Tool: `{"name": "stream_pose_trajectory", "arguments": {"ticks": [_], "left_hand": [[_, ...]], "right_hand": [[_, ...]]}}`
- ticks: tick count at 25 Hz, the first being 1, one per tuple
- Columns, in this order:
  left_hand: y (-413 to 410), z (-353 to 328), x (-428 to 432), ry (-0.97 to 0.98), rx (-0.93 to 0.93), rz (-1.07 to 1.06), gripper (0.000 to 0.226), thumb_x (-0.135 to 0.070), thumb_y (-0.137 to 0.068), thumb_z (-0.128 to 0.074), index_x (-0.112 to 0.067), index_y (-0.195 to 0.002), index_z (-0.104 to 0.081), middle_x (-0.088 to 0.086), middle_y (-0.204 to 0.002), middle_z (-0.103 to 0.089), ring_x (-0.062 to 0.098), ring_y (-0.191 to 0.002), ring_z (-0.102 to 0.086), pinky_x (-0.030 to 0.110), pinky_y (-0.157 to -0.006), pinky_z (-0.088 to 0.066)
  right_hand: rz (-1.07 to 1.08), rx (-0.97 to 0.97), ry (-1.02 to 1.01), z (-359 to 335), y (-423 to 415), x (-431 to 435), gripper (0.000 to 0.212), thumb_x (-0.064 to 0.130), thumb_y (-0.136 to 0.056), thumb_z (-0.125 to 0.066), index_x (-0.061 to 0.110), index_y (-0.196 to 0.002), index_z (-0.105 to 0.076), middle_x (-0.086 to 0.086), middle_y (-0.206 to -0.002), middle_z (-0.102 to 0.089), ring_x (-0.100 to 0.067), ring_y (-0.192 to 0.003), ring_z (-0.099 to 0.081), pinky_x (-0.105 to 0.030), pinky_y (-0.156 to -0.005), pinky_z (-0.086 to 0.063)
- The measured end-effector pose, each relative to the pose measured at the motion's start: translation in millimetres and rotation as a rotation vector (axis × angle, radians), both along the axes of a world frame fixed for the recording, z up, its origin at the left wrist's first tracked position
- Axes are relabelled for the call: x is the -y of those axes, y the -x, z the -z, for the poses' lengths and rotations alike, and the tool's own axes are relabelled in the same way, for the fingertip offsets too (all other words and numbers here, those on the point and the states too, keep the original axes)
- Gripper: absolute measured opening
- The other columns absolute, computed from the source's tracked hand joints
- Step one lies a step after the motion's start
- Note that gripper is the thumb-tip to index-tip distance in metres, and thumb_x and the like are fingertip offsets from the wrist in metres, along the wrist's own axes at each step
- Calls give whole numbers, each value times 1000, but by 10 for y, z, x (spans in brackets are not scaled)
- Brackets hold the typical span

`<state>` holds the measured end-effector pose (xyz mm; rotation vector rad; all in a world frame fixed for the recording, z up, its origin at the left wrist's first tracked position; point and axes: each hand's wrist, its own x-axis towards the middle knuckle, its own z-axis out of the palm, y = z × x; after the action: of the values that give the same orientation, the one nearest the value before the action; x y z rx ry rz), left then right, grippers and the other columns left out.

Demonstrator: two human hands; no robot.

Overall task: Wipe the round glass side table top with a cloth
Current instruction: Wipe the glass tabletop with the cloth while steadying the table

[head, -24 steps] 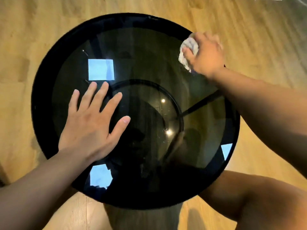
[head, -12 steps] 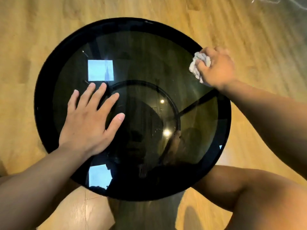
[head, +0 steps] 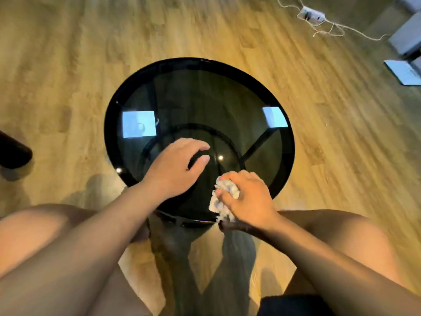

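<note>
- Wooden floor [head: 68,65]: light plank boards fill the view on all sides of the table
- The person's bare legs: left thigh [head: 41,236] and right thigh [head: 341,236] lie at the bottom of the view, one on each side of the table's near edge
- Round glass side table [head: 205,92]: dark tinted top with a black rim, standing on the floor in the middle of the view; a ring and a straight bar of the frame below show through the glass; bright square reflections lie on the left and right parts of the top
- Left hand [head: 175,169]: over the near-left part of the glass, palm down, fingers loosely curved and somewhat spread, holding nothing; whether the fingertips touch the glass cannot be told
- Right hand [head: 248,201]: at the near edge of the top, just beside the left hand, fingers and thumb curled round the cloth
- Cloth [head: 222,199]: white, crumpled into a wad, gripped in the right hand and lying against the glass at the near rim, its lower end reaching the edge
- Dark object [head: 11,151]: at the left border, on the floor, only partly in view
- White power strip [head: 311,14] with loose cords: on the floor at the far right, well apart from the table
</note>
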<state>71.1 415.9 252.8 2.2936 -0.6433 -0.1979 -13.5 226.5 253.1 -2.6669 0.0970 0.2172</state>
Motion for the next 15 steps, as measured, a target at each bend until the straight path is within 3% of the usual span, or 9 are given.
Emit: {"name": "stream_pose_trajectory", "arguments": {"ticks": [2, 4, 6, 8, 9, 10, 13, 15], "left_hand": [[346, -116, 30, 62, -73, 122, 38, -34, -99, -48, -22, -133, -57, -3, -142, -54, 12, -131, -48, 28, -111, -36], [499, -158, -21, 118, -140, -29, 40, -36, -102, -45, -25, -140, -50, -8, -150, -43, 6, -133, -41, 25, -110, -34], [513, -206, -108, 184, -311, -285, 44, -39, -99, -51, -27, -141, -46, -13, -141, -47, 4, -125, -44, 27, -105, -38], [500, -212, -179, 440, -595, -445, 33, -35, -95, -61, -22, -125, -58, -9, -120, -63, 11, -112, -59, 36, -98, -51], [492, -202, -200, 564, -677, -522, 22, -31, -94, -64, -19, -112, -62, -4, -106, -67, 15, -102, -64, 37, -91, -55], [477, -197, -231, 623, -675, -599, 15, -28, -92, -66, -16, -101, -64, -1, -96, -67, 16, -93, -65, 35, -84, -56], [444, -135, -284, 541, -478, -711, 12, -24, -89, -68, -17, -92, -58, 1, -88, -61, 13, -81, -59, 24, -68, -45], [448, -107, -278, 314, -337, -650, 15, -22, -91, -66, -21, -99, -53, -4, -91, -58, 8, -79, -56, 17, -63, -40]], "right_hand": [[6, -21, -360, -88, -114, -187, 30, 29, -86, -66, 27, -117, -63, 6, -105, -69, -12, -100, -62, -33, -87, -48], [56, -1, -562, -187, -262, -336, 27, 18, -91, -64, 18, -118, -66, 4, -108, -71, -10, -101, -65, -28, -88, -50], [210, -123, -912, -293, -372, -404, 29, 23, -98, -56, 10, -123, -64, -4, -109, -71, -17, -100, -68, -33, -87, -53], [349, -360, -1262, -396, -409, -469, 37, 31, -101, -51, 7, -127, -60, -16, -117, -68, -29, -106, -66, -45, -97, -52], [351, -443, -1224, -429, -414, -498, 38, 38, -100, -48, 11, -122, -64, -16, -119, -68, -30, -109, -66, -47, -100, -50], [317, -479, -1050, -444, -407, -518, 39, 48, -99, -45, 20, -112, -68, -9, -116, -71, -25, -105, -68, -43, -99, -51], [234, -500, -563, -453, -326, -538, 59, 75, -84, -47, 26, -103, -73, 4, -99, -75, -15, -92, -71, -36, -91, -55], [241, -122, -299, -435, -255, -475, 48, 63, -87, -56, 20, -103, -70, 3, -90, -71, -12, -84, -67, -33, -80, -55]]}}
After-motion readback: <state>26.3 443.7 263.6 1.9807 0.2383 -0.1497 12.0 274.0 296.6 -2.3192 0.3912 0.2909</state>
